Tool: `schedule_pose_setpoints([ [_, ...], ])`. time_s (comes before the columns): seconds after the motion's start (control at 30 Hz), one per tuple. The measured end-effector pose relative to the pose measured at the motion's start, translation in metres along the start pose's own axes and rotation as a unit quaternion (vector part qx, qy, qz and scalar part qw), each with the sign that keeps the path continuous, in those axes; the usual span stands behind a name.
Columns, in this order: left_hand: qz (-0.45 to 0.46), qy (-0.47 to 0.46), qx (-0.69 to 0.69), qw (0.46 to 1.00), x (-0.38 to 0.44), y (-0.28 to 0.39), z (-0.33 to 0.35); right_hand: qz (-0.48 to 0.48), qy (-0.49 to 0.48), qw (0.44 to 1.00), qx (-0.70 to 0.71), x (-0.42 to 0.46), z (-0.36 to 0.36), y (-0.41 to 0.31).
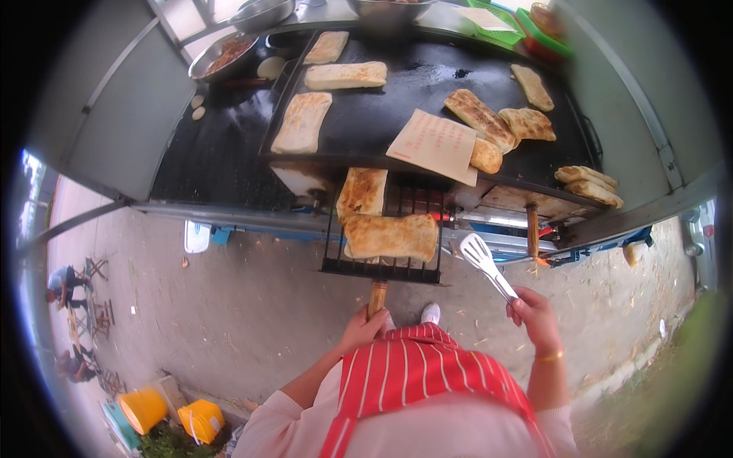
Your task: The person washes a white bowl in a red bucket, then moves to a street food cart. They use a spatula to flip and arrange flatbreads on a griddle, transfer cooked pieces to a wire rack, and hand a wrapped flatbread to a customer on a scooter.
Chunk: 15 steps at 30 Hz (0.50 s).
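Note:
My left hand (pixel 365 329) grips the wooden handle (pixel 377 296) of a black metal grill rack (pixel 381 271), which is pulled partly out from under the griddle. Across the rack's front lies a browned flatbread (pixel 390 237), overlapping a second flatbread (pixel 364 192) behind it. In my right hand (pixel 534 314) are slotted metal tongs (pixel 484 261), held to the right of the rack and apart from the bread. Above the rack, a printed paper bag (pixel 433 143) rests at the front of the black griddle (pixel 412 48), partly covering a browned flatbread (pixel 486 156).
Several flatbreads (pixel 302 123) lie about the griddle. More are stacked at its right corner (pixel 590 184). A metal bowl of chopped filling (pixel 228 55) stands back left; green baskets (pixel 497 28) are back right. Another wooden handle (pixel 532 230) juts out below. Yellow buckets (pixel 143 409) stand behind left.

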<state>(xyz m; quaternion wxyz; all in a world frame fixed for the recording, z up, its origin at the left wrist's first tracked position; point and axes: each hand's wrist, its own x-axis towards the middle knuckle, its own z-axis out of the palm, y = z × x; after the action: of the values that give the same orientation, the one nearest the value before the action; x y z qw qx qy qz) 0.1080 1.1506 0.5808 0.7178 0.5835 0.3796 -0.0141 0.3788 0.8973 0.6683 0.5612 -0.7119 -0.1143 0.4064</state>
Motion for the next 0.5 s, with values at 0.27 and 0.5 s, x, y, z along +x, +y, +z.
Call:
schedule_pose_setpoints([
  [0.27,-0.037,0.107,-0.009,0.994,-0.059,-0.064,0.013,-0.013,-0.069,0.988,-0.137,0.076,-0.01,0.015],
  [0.5,-0.047,0.183,-0.023,0.982,-0.096,-0.046,0.047,-0.016,-0.32,0.922,-0.216,0.112,0.019,0.013],
])
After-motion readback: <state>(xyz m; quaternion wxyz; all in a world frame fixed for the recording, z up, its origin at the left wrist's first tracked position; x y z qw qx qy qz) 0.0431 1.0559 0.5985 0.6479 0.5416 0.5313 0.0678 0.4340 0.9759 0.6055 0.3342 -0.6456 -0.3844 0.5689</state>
